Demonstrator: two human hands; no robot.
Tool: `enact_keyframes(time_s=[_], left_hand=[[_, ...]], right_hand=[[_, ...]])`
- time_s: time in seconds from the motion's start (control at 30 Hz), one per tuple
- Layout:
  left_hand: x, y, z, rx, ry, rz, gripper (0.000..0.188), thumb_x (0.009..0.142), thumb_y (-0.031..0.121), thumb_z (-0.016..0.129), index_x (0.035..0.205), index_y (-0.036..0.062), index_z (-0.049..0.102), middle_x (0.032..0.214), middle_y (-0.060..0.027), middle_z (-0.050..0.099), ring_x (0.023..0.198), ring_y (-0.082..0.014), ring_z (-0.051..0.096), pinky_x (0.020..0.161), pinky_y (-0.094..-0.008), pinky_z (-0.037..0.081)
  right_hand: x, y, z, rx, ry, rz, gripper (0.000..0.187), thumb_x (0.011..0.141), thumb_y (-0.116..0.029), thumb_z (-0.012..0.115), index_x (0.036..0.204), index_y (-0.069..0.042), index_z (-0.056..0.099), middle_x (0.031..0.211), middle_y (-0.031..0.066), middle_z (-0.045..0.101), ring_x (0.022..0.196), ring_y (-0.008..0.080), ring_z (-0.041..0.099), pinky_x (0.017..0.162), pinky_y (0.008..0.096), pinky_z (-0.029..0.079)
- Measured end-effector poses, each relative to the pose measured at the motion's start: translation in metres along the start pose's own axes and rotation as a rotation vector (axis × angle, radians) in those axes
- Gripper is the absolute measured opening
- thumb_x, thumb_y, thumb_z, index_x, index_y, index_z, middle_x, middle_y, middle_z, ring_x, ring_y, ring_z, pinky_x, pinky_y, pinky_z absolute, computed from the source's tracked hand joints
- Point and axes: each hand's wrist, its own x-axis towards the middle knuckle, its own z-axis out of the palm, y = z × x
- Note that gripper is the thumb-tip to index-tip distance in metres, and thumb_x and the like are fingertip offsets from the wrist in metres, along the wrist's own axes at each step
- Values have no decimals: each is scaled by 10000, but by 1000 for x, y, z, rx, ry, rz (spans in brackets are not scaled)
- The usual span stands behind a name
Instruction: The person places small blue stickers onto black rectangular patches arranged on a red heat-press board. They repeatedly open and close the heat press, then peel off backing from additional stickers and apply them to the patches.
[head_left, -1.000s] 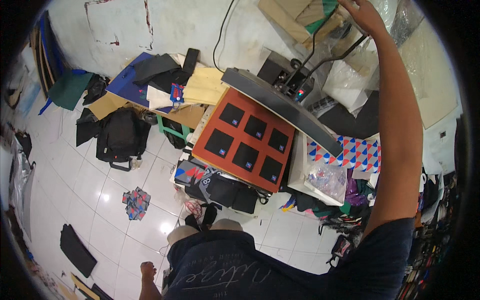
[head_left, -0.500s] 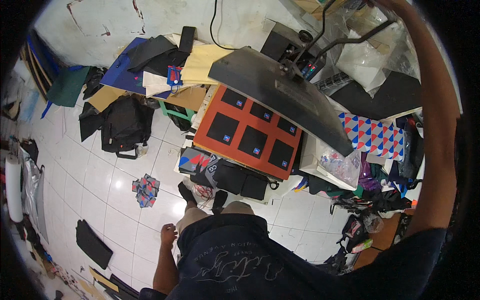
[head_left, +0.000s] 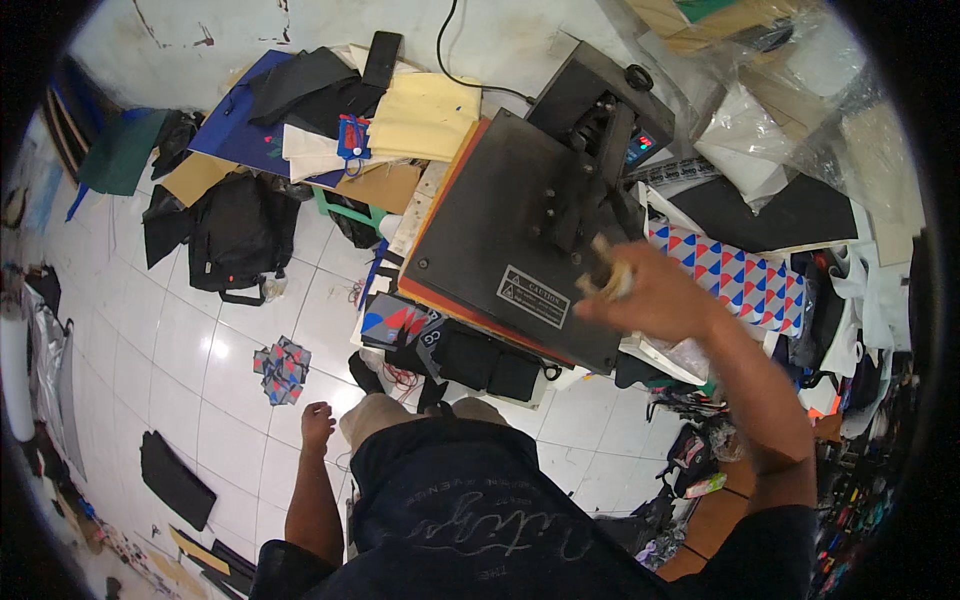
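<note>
1. Head view: the dark grey, flat metal upper plate (head_left: 470, 225) of a heat press lies lowered over an orange-red pad (head_left: 440, 303), whose edge shows along two sides; a black control box (head_left: 580, 90) stands behind.
2. Judged by its broad, thick metal, the plate should be heavy and rigid, swinging only on its linkage rather than lifting freely. It is unlikely to be fragile, but may be hot, so its face and rim are poor places to hold.
3. The sound place to take hold is the tan, worn-looking handle grip (head_left: 612, 270), kept off the metal.
4. Right hand (head_left: 655, 293): fingers curled around that grip, above the plate's near right part; contact with the plate itself cannot be told.
5. Left hand (head_left: 318, 424): beside the thigh, well apart from the press, nothing visible in it; how far its fingers close, I cannot tell.
</note>
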Motion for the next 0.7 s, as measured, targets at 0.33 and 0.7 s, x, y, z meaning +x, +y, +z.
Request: enact_keyframes(time_s=[0.33, 0.7], left_hand=[[-10, 18, 31, -3, 116, 241, 205, 852, 97, 575, 1038, 11, 587, 895, -81, 606, 720, -140, 572, 603, -276, 477], [-259, 397, 253, 68, -786, 1542, 320, 844, 243, 654, 1063, 19, 591, 1006, -170, 607, 927, -331, 598, 820, -403, 473]], right_hand=[[44, 32, 102, -79, 50, -102, 423, 706, -395, 732, 774, 3, 606, 669, 159, 627, 659, 342, 647, 649, 417, 505], [40, 23, 87, -142, -86, -51, 439, 753, -416, 677, 928, -15, 640, 888, 206, 664, 829, 357, 657, 782, 444, 511]])
